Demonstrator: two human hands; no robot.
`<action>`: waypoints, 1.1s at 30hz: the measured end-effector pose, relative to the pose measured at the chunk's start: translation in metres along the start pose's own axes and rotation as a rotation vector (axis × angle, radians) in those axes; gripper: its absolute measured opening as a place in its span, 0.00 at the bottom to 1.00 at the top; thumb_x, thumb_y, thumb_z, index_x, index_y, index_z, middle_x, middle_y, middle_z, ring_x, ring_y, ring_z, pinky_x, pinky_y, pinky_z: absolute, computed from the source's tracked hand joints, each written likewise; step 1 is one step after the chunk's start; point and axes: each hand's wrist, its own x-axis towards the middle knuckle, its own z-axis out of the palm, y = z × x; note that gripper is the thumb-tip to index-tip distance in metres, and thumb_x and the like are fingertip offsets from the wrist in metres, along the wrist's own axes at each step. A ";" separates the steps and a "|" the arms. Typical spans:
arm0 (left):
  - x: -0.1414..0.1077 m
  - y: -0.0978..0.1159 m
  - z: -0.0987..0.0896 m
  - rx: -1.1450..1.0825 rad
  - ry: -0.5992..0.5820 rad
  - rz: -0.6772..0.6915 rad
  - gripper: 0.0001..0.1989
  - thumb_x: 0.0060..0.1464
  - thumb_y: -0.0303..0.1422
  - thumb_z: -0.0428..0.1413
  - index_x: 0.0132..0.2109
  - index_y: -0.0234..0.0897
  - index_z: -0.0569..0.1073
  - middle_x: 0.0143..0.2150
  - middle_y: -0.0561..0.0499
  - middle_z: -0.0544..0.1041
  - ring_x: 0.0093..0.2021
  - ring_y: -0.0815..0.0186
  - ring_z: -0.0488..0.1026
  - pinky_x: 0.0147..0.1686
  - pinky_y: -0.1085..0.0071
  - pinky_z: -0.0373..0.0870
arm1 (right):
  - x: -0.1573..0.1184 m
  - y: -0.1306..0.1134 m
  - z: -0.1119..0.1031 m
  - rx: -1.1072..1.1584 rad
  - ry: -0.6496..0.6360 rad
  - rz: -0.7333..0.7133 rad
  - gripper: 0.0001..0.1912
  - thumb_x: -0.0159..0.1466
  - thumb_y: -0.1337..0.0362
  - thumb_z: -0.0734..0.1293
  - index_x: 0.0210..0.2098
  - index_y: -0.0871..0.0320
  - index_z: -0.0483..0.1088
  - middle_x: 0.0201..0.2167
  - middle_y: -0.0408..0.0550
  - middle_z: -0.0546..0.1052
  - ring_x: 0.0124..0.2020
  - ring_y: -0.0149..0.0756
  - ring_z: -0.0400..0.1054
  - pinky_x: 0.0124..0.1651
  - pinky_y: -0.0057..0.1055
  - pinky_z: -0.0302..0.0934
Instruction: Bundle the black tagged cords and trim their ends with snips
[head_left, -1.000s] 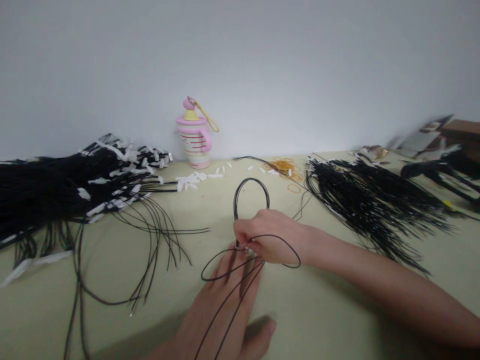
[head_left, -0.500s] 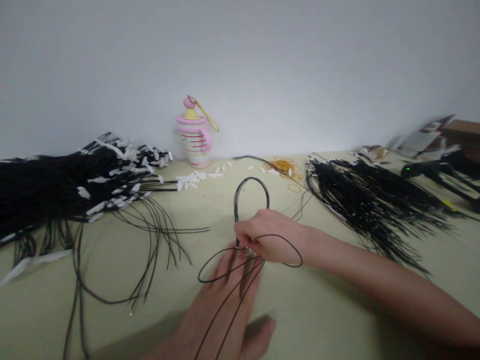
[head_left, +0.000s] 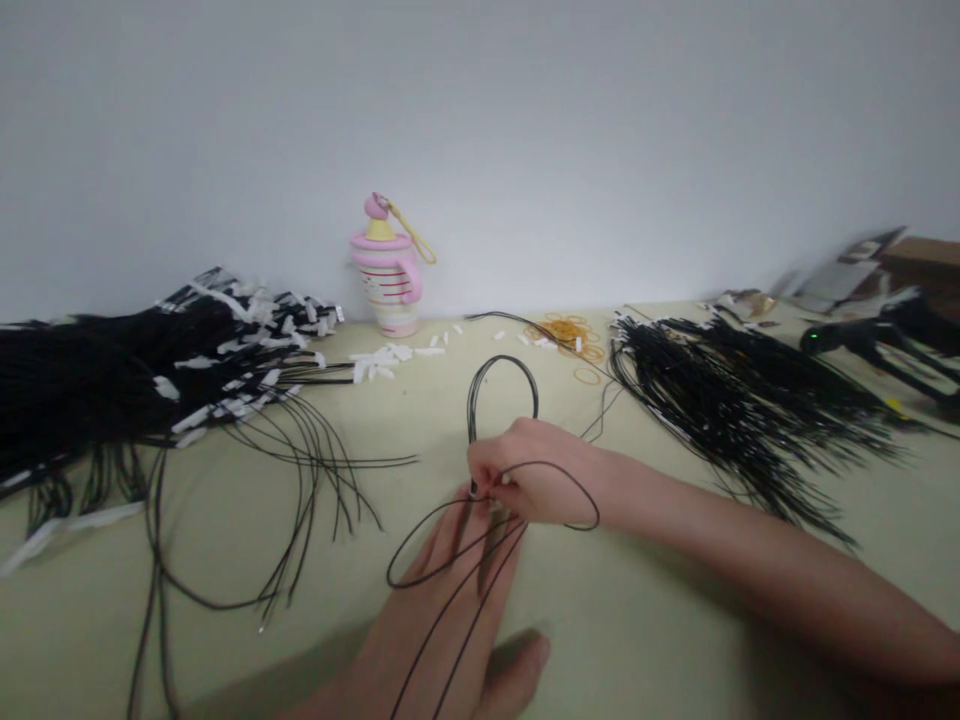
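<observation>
Black cord [head_left: 472,420] loops between two wire piles [head_left: 697,400], rubber bands [head_left: 564,335] beyond.

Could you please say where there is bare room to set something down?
Bare tabletop lies between the left hand and right forearm, with a smaller patch between the white pieces, loose wire ends and wire loop. Crowded: the left, with a wire pile; the right, with a wire bundle; and around the right hand.
</observation>
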 end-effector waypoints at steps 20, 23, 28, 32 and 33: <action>-0.003 0.000 -0.001 -0.005 0.045 -0.039 0.30 0.52 0.45 0.51 0.54 0.25 0.67 0.55 0.29 0.69 0.54 0.46 0.68 0.44 0.59 0.75 | -0.051 -0.034 -0.082 -0.034 -0.373 -0.022 0.08 0.58 0.69 0.68 0.37 0.60 0.76 0.32 0.47 0.78 0.33 0.32 0.71 0.32 0.26 0.57; -0.001 -0.002 -0.001 -0.013 0.051 -0.022 0.28 0.53 0.44 0.51 0.53 0.25 0.68 0.54 0.29 0.70 0.54 0.46 0.68 0.44 0.58 0.74 | -0.038 -0.031 -0.069 0.010 -0.335 -0.053 0.10 0.59 0.70 0.66 0.41 0.58 0.75 0.32 0.44 0.78 0.32 0.30 0.70 0.33 0.25 0.57; -0.002 -0.002 0.001 -0.013 0.038 -0.013 0.29 0.53 0.46 0.51 0.54 0.26 0.68 0.55 0.31 0.69 0.55 0.47 0.68 0.46 0.58 0.74 | -0.027 -0.014 -0.065 0.051 -0.436 -0.043 0.09 0.55 0.74 0.68 0.36 0.63 0.76 0.28 0.45 0.78 0.29 0.27 0.70 0.29 0.21 0.56; -0.003 0.000 -0.002 -0.025 -0.006 -0.065 0.31 0.53 0.46 0.51 0.57 0.28 0.65 0.58 0.32 0.67 0.57 0.47 0.66 0.46 0.58 0.74 | -0.038 -0.004 -0.081 0.169 -0.568 0.017 0.08 0.58 0.69 0.69 0.37 0.64 0.76 0.29 0.47 0.79 0.29 0.26 0.73 0.30 0.18 0.59; -0.003 0.001 -0.003 -0.036 -0.028 -0.083 0.31 0.53 0.46 0.51 0.59 0.30 0.64 0.59 0.34 0.66 0.58 0.47 0.64 0.47 0.57 0.74 | -0.041 -0.002 -0.085 0.122 -0.514 0.064 0.09 0.58 0.66 0.69 0.37 0.64 0.76 0.29 0.47 0.79 0.29 0.27 0.72 0.29 0.19 0.59</action>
